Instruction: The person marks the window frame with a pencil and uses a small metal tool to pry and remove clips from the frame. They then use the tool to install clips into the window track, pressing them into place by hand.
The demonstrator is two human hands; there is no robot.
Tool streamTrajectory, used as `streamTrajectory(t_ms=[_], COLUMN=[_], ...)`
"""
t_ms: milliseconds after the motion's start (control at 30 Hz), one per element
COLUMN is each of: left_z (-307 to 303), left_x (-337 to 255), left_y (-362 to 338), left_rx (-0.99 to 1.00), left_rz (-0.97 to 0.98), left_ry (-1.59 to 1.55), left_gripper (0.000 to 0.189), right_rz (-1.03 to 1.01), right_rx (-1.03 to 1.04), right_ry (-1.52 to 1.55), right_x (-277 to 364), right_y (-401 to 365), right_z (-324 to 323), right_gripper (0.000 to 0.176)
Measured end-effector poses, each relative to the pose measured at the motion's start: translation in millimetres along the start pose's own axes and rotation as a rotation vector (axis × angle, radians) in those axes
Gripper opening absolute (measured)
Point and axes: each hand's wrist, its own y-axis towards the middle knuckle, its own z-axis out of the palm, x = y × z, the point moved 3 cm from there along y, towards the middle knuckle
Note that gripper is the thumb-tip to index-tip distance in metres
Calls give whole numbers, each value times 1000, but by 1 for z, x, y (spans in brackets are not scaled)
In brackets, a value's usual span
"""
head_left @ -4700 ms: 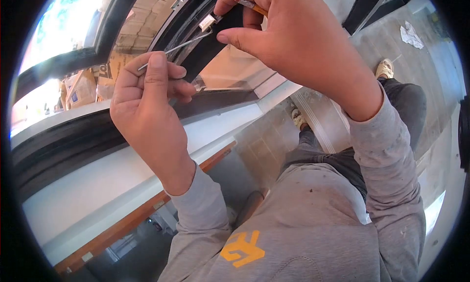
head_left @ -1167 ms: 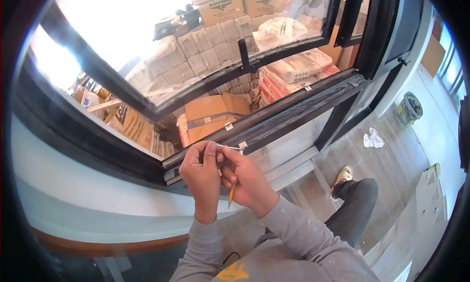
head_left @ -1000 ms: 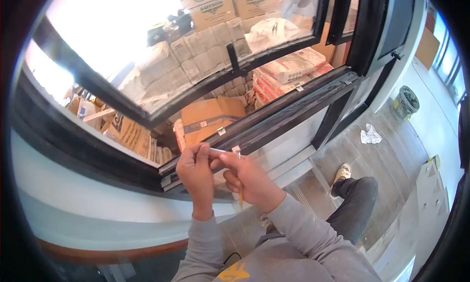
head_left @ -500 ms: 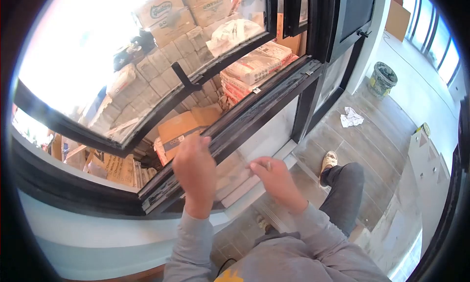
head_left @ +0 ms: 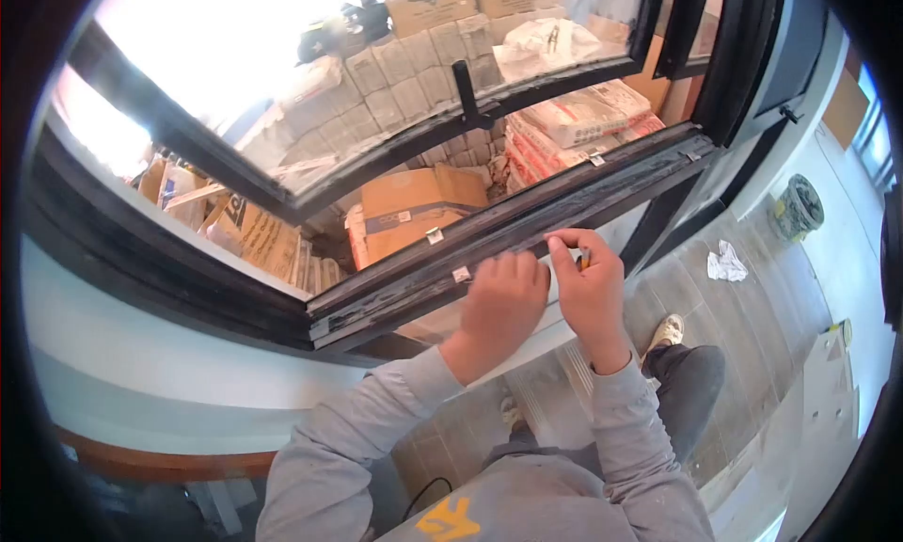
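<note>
My left hand (head_left: 508, 302) is closed, knuckles up, at the near edge of the black window frame (head_left: 395, 302); its fingertips are hidden. Close beside it, my right hand (head_left: 591, 293) is closed in a pinch around a small thing with an orange end (head_left: 585, 259), mostly covered by the fingers. Along the frame's dusty bottom rail sit small shiny metal clips: one clip (head_left: 461, 274) just left of my left hand, another clip (head_left: 434, 235) behind it. Beyond the rail, the glazed sash (head_left: 555, 90) with its black handle (head_left: 466, 90) stands swung outward.
Outside the window are a cardboard box (head_left: 423, 199), stacked sacks (head_left: 583, 114) and piled grey blocks (head_left: 404, 81). To the right, a dirty bucket (head_left: 798, 208) and crumpled white paper (head_left: 726, 262) are on the tiled floor (head_left: 743, 326). A pale curved wall (head_left: 169, 373) runs at left.
My left hand has moved right along the frame, from over the rail to beside my right hand, uncovering metal clips. The view has shifted, so the window sits farther right and lower.
</note>
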Motion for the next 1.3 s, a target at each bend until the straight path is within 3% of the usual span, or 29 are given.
streamTrajectory(t_ms=[167, 233, 367, 467, 500, 567, 667, 700, 767, 800, 833, 900, 1000, 1133, 1200, 1233, 1300], left_z=[8, 3, 0, -7, -14, -15, 8, 14, 22, 26, 17, 7, 5, 7, 9, 11, 9], left_x=[-7, -3, 6, 24, 33, 34, 16, 10, 6, 1, -1, -2, 6, 8, 8, 7, 14], left_y=[-48, -52, -69, -91, -99, -108, -138, -143, -158, -164, -159, -144, -136, -141, -136, -133, -135], left_rx=[114, 99, 152, 212, 209, 187, -28, -29, -234, -45, -49, -229, -369, -422, -653, -595, -748], left_rz=[106, 97, 137, 70, 20, -35, -753, -752, -1044, -1323, -1328, -1367, -1489, -1506, -1568, -1552, -1533], left_ry=[122, 120, 137, 143, -30, -193, -521, -524, -811, -1298, -1297, -1683, -1815, -2003, -2158, -2190, -1897], left_gripper=[12, 16, 20, 21, 20, 21, 24, 24, 18, 21, 21, 25, 28, 31, 27, 27, 32], right_rz=[-39, -93, -103, -99, -107, 199, 253, 325, 398, 467, 468, 789, 782, 783, 829, 820, 936], right_rx=[171, 394, 514, 463, 468, 369, 332, 332, 320, 307, 313, 298, 341, 411, 389, 339, 409], right_ry=[-120, -220, -284, -312, -314, -47, 67, 166, 253, 346, 344, 560, 560, 554, 699, 700, 803], right_x=[5, 0, 8, 15, 15, 6, -6, -10, -11, -11, -4, 10, 9, 1, 1, 2, 6], right_y=[-9, -17, -28, -40, -45, -51, -59, -60, -65, -68, -68, -70, -70, -68, -73, -74, -79], right_z=[12, 32, 54, 66, 71, 78, 87, 89, 95, 97, 95, 92, 93, 89, 95, 93, 97], right_gripper=[14, 18, 18, 23, 23, 25, 24, 22, 20, 18, 18, 17, 16, 18, 20, 20, 21])
